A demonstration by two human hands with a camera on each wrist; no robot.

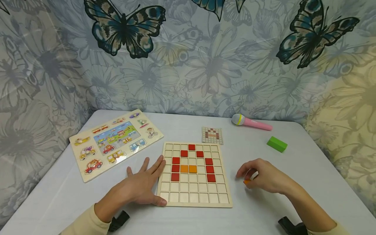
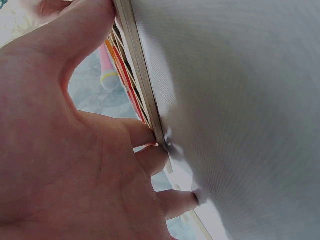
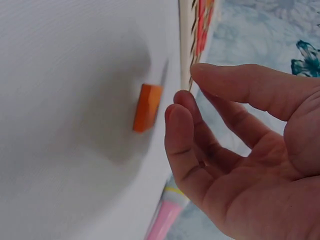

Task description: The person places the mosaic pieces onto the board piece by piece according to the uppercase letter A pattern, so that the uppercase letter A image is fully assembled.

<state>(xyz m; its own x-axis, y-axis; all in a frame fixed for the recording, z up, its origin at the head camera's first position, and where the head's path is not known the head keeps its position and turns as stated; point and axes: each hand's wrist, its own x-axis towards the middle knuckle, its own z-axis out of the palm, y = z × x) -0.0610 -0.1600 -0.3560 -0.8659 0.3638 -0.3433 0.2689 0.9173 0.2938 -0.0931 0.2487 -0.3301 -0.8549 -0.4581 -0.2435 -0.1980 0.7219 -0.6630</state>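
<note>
A wooden grid board (image 1: 195,197) lies flat, with several red tiles (image 1: 210,169) and two orange tiles (image 1: 188,168) in its squares. Spread along the board's left edge, my left hand (image 1: 141,184) touches that edge with its thumb and some fingertips; the left wrist view shows the fingers straight against the rim. To the right of the board is my right hand (image 1: 265,176), its fingers bent and the thumb apart from them. In the right wrist view, a loose orange tile (image 3: 147,107) is on the white cloth just beyond the fingertips, with a gap between.
Behind the board lies a small pattern card (image 1: 212,135). A vehicle puzzle board (image 1: 116,143) occupies the left side. Toward the back right are a pink toy microphone (image 1: 252,123) and a green block (image 1: 277,144). The butterfly-print cloth wall (image 1: 182,75) closes off the table's far edge.
</note>
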